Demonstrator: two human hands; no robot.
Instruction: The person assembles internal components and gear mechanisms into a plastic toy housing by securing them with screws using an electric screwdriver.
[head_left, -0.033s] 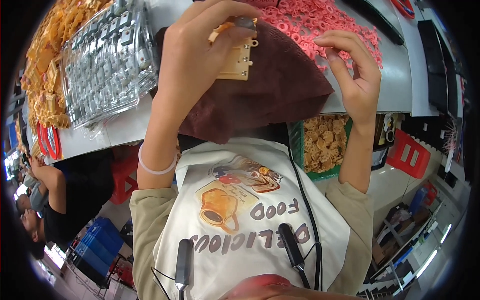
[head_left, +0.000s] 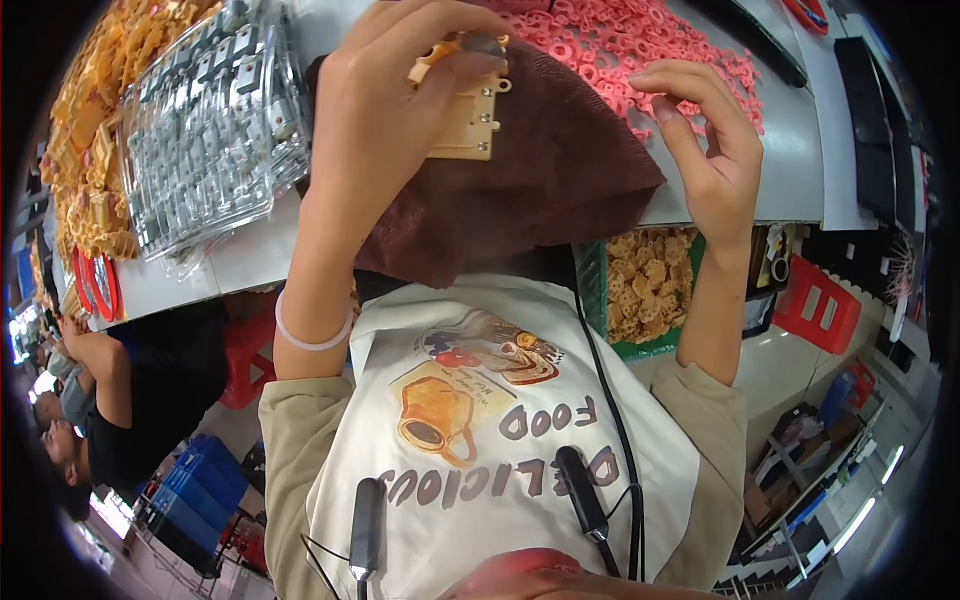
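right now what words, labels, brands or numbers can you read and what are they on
White apron: large dark lettering in two rows, upside down in this view; legible, but not copied here.
Apron's yellow printed panel beside the orange mug print: small lettering, too small to read reliably.
Cream plastic part in the left hand: no readable text.
Clear plastic tray of grey parts: no readable text.

white apron (head_left: 500, 440) | large dark lettering (head_left: 516, 425), upside down | smaller lettering (head_left: 483, 384) beside printed mug (head_left: 437, 408)
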